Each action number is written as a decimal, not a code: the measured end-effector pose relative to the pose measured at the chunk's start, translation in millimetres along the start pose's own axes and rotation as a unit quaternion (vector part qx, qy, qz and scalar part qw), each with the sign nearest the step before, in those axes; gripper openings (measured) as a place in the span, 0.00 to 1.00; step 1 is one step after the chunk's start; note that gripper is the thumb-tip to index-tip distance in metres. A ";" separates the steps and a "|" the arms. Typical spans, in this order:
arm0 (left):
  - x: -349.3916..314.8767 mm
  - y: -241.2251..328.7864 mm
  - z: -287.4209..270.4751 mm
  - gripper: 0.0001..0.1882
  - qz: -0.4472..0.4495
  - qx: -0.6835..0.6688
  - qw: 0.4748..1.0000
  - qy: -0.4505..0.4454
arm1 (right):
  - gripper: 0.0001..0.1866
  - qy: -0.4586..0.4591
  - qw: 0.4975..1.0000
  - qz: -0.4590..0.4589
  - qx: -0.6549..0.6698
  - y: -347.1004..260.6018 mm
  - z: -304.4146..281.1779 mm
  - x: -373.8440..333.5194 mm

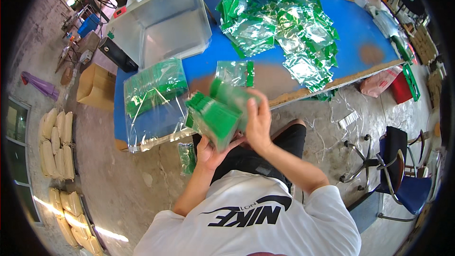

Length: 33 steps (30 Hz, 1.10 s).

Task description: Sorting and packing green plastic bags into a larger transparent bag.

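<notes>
A bench [365, 33] with a blue top, worn to brown along its near side, stretches across the view. Below it at the right, a chair [410, 192] with a blue seat and metal arms stands on the grey floor [144, 175]. At the far left of the bench sits a clear plastic bin [168, 38]. To its right lies a broad, loose heap [303, 33] of clear packets with green ends, shiny and overlapping. A brown carton [97, 87] stands beside the bench's left end.

On the near left of the bench is a large clear bag [156, 87] with many green-ended packets layered at it; its see-through part reaches over the near edge. A black cylinder [116, 52] leans beside the bin.

In front of the person's body, by the near edge, the left hand [211, 156] supports a thick green bundle [217, 119] of packets from below, its grip closed around the lower end. The right hand [258, 123] has its grip pinched, thumb against fingers, on a green packet [230, 96] blurred just beside the bundle's upper right; whether it is one packet or several, I cannot tell.

A single flat packet [231, 72] lies on the bench just beyond the hands, and a small green pack [186, 157] shows below the near edge, left of the left hand.
</notes>
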<state>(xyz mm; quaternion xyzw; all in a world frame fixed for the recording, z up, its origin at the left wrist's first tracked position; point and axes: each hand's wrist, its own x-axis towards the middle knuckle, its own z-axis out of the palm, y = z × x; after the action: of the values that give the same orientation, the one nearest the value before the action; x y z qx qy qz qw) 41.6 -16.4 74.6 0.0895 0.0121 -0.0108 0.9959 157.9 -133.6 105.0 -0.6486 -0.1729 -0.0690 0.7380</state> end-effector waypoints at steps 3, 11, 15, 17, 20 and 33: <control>-3.9 5.2 -12.3 0.39 0.066 0.089 0.993 0.043 | 0.19 -0.120 0.976 0.148 0.106 16.1 2.6 -12.8; -49.9 14.1 -49.8 0.35 0.144 0.155 0.965 0.157 | 0.24 -0.143 0.862 -0.218 -0.434 60.7 32.2 71.9; -69.7 16.0 -63.0 0.37 0.183 0.181 0.953 0.158 | 0.16 -0.199 0.869 -0.249 -0.378 63.1 19.6 57.6; -77.3 12.3 -63.0 0.37 0.184 0.192 0.948 0.173 | 0.14 -0.213 0.917 -0.190 -0.278 57.6 9.7 45.6; -74.2 6.5 -54.4 0.37 0.134 0.178 0.954 0.199 | 0.15 -0.241 0.942 -0.135 -0.189 46.6 0.2 33.7; -25.6 -7.3 -56.9 0.37 0.042 0.134 0.974 0.178 | 0.19 -0.052 0.971 -0.108 -0.209 38.9 -54.2 88.3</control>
<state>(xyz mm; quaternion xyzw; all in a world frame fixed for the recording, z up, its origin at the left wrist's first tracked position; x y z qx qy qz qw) 14.5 -13.0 18.0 0.2230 0.1838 0.0454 0.9562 261.7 -170.1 93.8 -0.7686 -0.2613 -0.1489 0.5647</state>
